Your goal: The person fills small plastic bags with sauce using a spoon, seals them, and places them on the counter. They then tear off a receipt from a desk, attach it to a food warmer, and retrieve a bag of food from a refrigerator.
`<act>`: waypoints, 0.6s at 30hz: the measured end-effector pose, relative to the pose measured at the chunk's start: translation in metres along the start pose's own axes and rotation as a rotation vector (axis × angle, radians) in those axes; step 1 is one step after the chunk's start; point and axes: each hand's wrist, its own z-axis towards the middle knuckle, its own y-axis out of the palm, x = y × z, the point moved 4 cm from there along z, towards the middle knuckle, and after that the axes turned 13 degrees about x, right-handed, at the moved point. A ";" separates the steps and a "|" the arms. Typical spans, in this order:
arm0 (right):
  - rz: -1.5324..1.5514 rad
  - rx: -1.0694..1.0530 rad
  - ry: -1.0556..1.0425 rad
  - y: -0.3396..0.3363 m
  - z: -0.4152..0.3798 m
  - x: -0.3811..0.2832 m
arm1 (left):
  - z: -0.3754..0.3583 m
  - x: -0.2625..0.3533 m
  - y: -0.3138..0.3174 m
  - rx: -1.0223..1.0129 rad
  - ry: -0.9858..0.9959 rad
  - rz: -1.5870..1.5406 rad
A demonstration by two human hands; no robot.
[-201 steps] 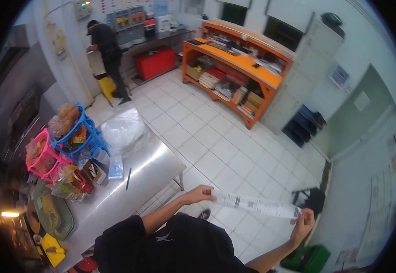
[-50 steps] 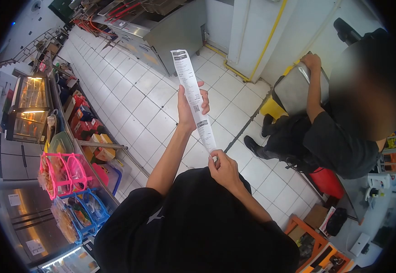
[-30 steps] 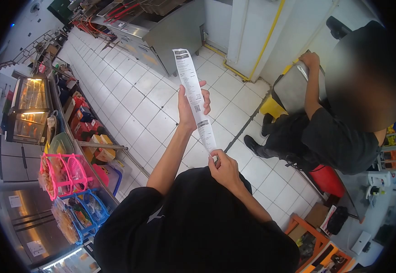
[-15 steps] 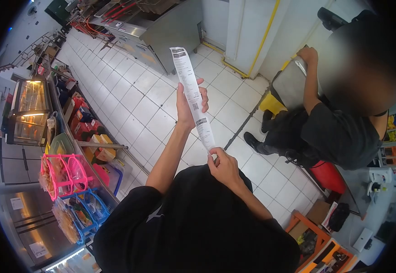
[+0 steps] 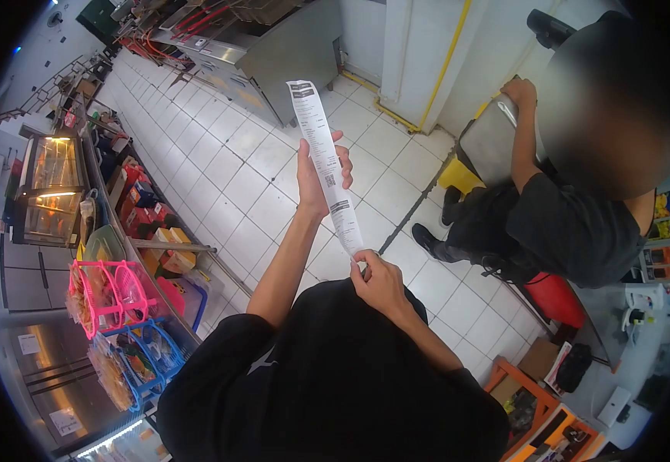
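A long printed paper receipt (image 5: 321,162) stretches between my two hands, with dark header bands near its top and lower part and a small square code in the middle. My left hand (image 5: 323,173) is closed around its middle from behind, thumb on one side and fingers on the other. Lower down, my right hand (image 5: 379,283) pinches the bottom end, close to my black shirt (image 5: 350,369). The printed text is too small to read.
At the right, a person in dark clothes (image 5: 573,223) rests a hand on a grey surface (image 5: 489,142). Pink (image 5: 115,299) and blue baskets (image 5: 146,362) stand at the left, below a lit display case (image 5: 51,189). A steel counter (image 5: 273,61) is ahead; white tiles (image 5: 250,185) cover the floor.
The person at the right has shifted their head and arm slightly. My hands and the receipt have hardly moved.
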 end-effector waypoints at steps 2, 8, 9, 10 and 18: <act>-0.002 -0.006 0.001 0.000 0.000 0.003 | 0.002 0.000 0.001 0.003 0.002 -0.002; -0.011 -0.033 -0.001 -0.002 0.001 0.004 | 0.013 0.008 0.002 0.007 0.008 -0.020; -0.016 -0.039 0.001 -0.002 0.001 0.005 | 0.016 0.010 0.003 0.008 0.024 -0.016; -0.016 -0.038 -0.001 -0.002 0.001 0.005 | 0.019 0.013 0.004 0.007 0.042 -0.012; -0.061 -0.127 0.019 -0.006 -0.003 0.005 | 0.043 0.035 0.010 -0.020 0.081 -0.024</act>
